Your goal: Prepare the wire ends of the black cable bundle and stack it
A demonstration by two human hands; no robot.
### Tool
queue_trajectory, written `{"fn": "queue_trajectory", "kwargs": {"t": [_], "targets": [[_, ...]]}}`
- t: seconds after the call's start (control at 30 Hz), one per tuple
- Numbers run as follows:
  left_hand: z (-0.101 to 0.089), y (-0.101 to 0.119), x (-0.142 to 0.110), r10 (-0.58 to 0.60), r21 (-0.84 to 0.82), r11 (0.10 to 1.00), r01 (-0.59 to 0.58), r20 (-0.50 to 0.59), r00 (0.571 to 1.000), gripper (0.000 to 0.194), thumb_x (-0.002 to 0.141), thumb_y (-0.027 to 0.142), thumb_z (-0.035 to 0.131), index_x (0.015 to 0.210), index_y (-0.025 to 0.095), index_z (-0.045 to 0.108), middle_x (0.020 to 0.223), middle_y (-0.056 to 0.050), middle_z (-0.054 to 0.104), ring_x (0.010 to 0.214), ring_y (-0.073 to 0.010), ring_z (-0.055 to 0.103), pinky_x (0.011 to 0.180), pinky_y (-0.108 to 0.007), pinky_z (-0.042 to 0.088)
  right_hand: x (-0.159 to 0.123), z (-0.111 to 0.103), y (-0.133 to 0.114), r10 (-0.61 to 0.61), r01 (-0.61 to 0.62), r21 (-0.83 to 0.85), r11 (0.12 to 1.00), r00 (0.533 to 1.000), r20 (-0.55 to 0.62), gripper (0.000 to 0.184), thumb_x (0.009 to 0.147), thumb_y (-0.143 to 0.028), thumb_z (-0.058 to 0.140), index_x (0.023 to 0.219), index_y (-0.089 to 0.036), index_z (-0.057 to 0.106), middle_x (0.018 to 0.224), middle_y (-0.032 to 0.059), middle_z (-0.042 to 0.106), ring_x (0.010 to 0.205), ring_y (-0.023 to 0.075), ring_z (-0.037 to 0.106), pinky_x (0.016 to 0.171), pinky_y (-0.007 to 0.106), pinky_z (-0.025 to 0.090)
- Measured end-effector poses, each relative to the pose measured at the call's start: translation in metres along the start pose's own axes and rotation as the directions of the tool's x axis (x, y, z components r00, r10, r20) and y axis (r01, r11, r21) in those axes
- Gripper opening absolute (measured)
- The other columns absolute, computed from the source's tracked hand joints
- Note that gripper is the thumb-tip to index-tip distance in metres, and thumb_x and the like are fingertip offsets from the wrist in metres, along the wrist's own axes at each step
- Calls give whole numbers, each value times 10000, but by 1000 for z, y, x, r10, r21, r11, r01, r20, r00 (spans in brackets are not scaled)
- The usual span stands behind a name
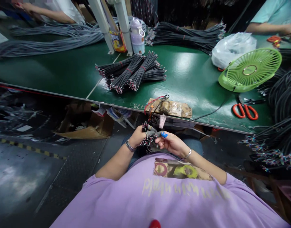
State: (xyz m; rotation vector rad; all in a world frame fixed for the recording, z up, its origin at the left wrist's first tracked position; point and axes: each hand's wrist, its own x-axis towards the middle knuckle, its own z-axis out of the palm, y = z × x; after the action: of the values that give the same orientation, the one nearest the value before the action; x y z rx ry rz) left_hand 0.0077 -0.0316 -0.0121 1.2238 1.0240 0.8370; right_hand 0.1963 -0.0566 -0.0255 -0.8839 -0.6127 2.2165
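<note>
My left hand (139,135), with grey covers on its fingers, is closed around a bundle of black cables (149,141) with stripped red and white wire ends. It is low in front of my lap, just off the table's front edge. Close on its right, my right hand (171,143) has its fingers pinched together at the wire ends. A blue cover (164,134) sits on one of its fingertips. Which single wire it grips is too small to make out. Just above the hands, a taped wooden block (176,108) with red and black leads lies along the table edge.
Tied black cable bundles (136,71) lie on the green table (185,72). To the right are a green fan (251,69), red-handled scissors (245,111), a plastic bag (233,47) and more cables (285,95). A lilac bottle (137,36) stands behind. Two people sit opposite.
</note>
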Motion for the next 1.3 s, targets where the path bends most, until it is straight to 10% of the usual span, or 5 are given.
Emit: {"fn": "queue_trajectory", "kwargs": {"t": [0.23,0.6,1.1,1.3], "targets": [[2,0,0,-96,-46,993,108,216,972,274,628,259,735,832,91,661,666,-55,670,601,-150,606,616,-277,497,7,17,-15,-230,197,-329,924,971,-62,285,643,-329,764,804,-164,596,621,-30,603,475,58,445,444,184,327],[7,-14,3,-1,-60,998,9,131,991,640,564,105,747,1172,127,551,1085,-105,638,1027,-231,584,915,-345,440,23,14,-4,-374,305,-609,732,927,13,243,647,-305,731,808,-156,627,660,-25,581,593,102,481,576,225,410],[16,-7,-7,-54,-70,996,55,20,998,302,655,370,751,744,121,606,655,-2,619,593,-98,541,602,-237,447,12,10,0,-421,339,-363,868,890,-177,253,628,-327,766,724,-171,591,608,-35,566,529,79,461,499,199,377],[11,-8,-10,-25,-30,999,24,-40,999,277,670,354,738,713,116,603,657,-3,608,600,-100,534,599,-230,436,13,3,-5,-191,176,-123,977,974,-119,244,651,-292,751,751,-155,576,633,-8,630,496,76,520,515,218,484]]}}
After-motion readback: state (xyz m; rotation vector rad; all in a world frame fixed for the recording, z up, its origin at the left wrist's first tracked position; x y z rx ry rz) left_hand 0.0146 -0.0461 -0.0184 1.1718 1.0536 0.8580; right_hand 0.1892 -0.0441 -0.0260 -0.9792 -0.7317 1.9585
